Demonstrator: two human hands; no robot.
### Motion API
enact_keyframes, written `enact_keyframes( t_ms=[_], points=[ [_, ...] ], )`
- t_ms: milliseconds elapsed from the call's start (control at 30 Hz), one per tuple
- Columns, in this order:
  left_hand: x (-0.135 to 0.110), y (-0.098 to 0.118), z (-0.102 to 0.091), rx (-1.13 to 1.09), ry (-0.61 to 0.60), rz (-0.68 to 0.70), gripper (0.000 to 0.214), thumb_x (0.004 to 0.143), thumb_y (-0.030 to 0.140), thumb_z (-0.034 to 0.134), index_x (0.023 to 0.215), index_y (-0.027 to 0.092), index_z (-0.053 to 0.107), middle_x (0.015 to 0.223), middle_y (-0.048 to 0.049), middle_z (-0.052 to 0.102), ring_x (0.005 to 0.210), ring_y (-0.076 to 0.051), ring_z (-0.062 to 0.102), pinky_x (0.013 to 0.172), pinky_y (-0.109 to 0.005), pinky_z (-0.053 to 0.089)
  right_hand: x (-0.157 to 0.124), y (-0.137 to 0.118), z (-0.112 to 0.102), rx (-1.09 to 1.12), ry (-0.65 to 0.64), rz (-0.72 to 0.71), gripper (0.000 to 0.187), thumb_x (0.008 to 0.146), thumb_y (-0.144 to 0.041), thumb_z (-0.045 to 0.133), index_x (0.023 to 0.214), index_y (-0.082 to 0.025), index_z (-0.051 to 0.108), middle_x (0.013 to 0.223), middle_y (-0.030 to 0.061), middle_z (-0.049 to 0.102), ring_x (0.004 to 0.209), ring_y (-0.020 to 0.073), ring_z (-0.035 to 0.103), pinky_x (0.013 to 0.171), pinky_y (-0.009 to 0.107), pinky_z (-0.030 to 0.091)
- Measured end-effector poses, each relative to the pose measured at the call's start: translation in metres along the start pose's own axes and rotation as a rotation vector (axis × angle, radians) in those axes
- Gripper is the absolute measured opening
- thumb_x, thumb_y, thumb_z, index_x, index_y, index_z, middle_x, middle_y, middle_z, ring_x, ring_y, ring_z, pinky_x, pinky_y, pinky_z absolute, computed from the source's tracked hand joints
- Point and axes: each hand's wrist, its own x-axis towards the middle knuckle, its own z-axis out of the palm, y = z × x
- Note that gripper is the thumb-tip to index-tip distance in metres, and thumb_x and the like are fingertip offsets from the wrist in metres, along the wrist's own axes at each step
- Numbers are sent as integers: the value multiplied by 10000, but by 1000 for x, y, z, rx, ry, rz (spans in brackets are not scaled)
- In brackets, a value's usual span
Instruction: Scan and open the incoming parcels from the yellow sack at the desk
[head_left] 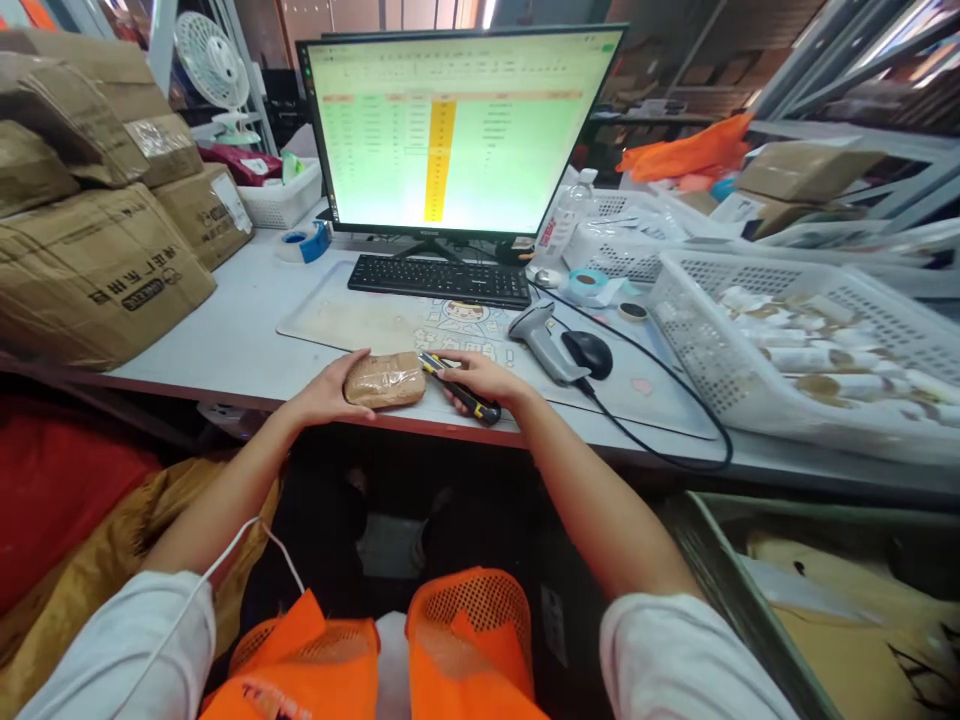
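- Orange mesh vest (pixel 465 650) fills the bottom of my feed, with white sleeves (pixel 124 640) on both upper arms and a thin white cable (pixel 225 555) across the left arm.
- Left hand (pixel 326 390): fingers curled and pressed around a tan taped parcel (pixel 385 380), which lies at the desk's front edge, between both hands.
- Right hand (pixel 480 380): closed around a yellow-and-black utility knife (pixel 459 388), whose yellow end reaches the parcel's right end. From here I can't tell whether a blade is in contact.
- Pale grey desk (pixel 225 340) with a red front edge carries a printed desk mat (pixel 352 320) directly beyond the hands.
- Nearest on the right: a grey barcode scanner (pixel 544 340) beside a black mouse (pixel 589 352), its black cable (pixel 660 400) looping across the desk.
- Straight ahead: a black keyboard (pixel 439 280) below a monitor (pixel 450 130) showing a green spreadsheet.
- Crowding the right: a white plastic basket (pixel 795 350) of small wrapped rolls.
- Crowding the left: brown cardboard boxes (pixel 97 270) and a blue tape roll (pixel 306 242).
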Motion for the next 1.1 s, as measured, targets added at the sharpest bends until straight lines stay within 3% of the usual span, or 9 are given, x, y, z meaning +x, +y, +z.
enact_keyframes(
  t_ms=[167,333,533,600,767,867,967,1033,1100],
  points=[
    [2,2,7,84,39,17,1097,654,620,860,1548,160,420,1529,-154,504,1391,-355,513,1203,-471,407,5,1,5,20,-41,-1,682,991,-224,571,1631,-241,337,621,-27,634,451,142,598,418,227,509],
    [2,-1,7,82,47,70,1043,649,588,867,1517,174,463,1499,-145,533,1363,-343,537,1185,-462,423,-7,6,-4,-46,-216,19,744,942,-300,663,1620,-198,375,646,-24,651,494,139,616,449,219,502],
    [4,-3,8,61,49,66,1059,640,619,864,1522,201,453,1506,-137,529,1363,-340,535,1179,-454,419,-7,7,-9,-49,-299,93,812,889,-327,724,1613,-183,386,645,-21,660,509,152,616,441,226,495],
    [4,2,14,132,121,10,1059,648,625,864,1521,189,450,1495,-160,537,1352,-366,537,1169,-486,415,-7,12,-7,32,-207,52,792,890,-323,711,1604,-192,392,647,-20,653,481,151,600,424,231,488],
    [-16,43,34,326,517,-275,1040,806,715,704,1586,130,343,1541,-285,450,1391,-496,457,1132,-632,356,-8,29,-1,283,231,-113,741,934,-335,627,1607,-257,328,663,-33,638,466,131,572,433,219,495],
    [-34,74,32,219,302,-221,977,885,718,608,1631,179,283,1404,-233,609,1247,-438,614,1049,-554,466,-8,34,1,316,269,-160,741,928,-336,627,1602,-253,330,659,-36,638,470,132,572,438,223,502],
    [-29,82,19,182,128,-14,772,891,616,673,1546,264,466,1306,-132,694,1214,-364,650,1071,-480,483,-7,33,4,307,261,-176,785,910,-333,652,1612,-237,314,647,-41,634,467,138,572,427,227,502],
    [-12,71,11,240,148,95,832,780,539,816,1496,227,530,1526,-145,538,1439,-390,457,1218,-517,342,-7,30,7,292,266,-179,791,908,-334,658,1613,-231,316,642,-43,633,458,137,572,424,227,503],
    [8,50,4,222,75,99,1064,617,494,929,1527,167,485,1654,-178,349,1540,-411,285,1279,-530,236,-9,27,9,276,274,-175,770,920,-328,650,1610,-227,324,637,-44,632,455,136,578,424,225,506]
  ],
)
